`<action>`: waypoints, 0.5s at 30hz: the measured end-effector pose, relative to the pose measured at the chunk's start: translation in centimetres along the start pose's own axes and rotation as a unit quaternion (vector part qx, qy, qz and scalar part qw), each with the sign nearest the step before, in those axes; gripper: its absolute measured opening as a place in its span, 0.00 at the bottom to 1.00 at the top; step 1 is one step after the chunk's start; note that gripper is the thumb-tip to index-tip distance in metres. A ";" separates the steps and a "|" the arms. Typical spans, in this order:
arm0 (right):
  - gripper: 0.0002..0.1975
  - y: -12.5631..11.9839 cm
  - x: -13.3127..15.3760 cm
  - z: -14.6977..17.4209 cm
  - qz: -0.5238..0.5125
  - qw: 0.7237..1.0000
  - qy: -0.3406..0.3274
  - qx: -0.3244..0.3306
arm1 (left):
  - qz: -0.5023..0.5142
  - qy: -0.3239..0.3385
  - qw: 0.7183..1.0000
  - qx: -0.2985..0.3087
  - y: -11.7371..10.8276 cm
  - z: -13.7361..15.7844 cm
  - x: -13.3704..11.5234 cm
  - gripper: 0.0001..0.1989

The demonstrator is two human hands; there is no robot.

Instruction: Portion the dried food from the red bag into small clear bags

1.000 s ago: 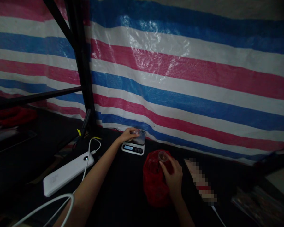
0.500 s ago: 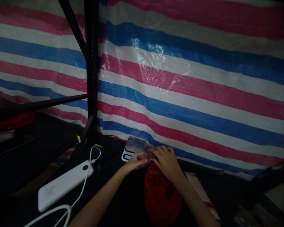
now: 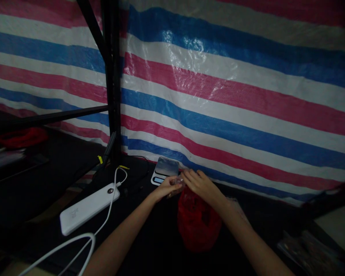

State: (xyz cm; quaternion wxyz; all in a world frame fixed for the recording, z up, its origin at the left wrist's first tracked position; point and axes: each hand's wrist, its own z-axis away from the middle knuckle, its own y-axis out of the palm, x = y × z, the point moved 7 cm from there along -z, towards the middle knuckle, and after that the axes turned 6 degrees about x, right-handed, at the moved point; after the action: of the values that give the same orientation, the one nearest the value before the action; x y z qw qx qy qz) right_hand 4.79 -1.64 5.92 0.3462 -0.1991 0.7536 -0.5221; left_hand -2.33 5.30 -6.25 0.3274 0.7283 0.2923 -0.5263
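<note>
My left hand [image 3: 167, 188] is closed around a small clear plastic bag [image 3: 178, 181], its thumb on top. What lies inside the bag is too dark and small to make out. My right hand [image 3: 199, 184] bends over the bag's right side, fingers together and fingertips at its edge; its thumb is mostly hidden. Below the right hand and wrist stands a red plastic bag [image 3: 199, 224], bunched and rounded, its contents not visible. Just behind the left hand sits a white digital scale [image 3: 166, 167] with a dark weighing plate and a lit display.
A white power bank [image 3: 89, 209] with a white cable [image 3: 105, 222] lies at the left. Clear packets [image 3: 307, 249] lie at the lower right. A black metal post [image 3: 112, 84] rises behind, before a striped plastic sheet [image 3: 232, 92]. Another red bag [image 3: 24, 137] lies far left.
The view has tilted down a little, so the things appear higher. My right hand's fingers have flattened and drawn together over the clear bag. The left hand keeps its hold.
</note>
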 end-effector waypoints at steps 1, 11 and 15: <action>0.20 0.0 -1.2 0.3 -0.001 1.000 0.031 -0.005 | -0.019 0.003 1.000 0.005 -0.3 -0.1 -0.7 0.26; 0.15 12.9 -9.2 6.5 -0.282 0.876 0.390 -0.022 | -0.442 0.025 0.895 -0.054 -6.0 -5.2 -6.3 0.21; 0.12 14.5 -6.2 7.6 -0.291 0.883 0.368 -0.024 | -0.478 0.018 0.878 -0.019 -5.6 -5.4 -4.0 0.26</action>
State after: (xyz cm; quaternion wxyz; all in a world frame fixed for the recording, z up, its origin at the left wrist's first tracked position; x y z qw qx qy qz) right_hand 15.46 3.00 -7.17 -0.1281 -0.2117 0.7473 -0.6168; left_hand -4.69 12.65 -2.14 0.0444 0.5027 0.6206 -0.6001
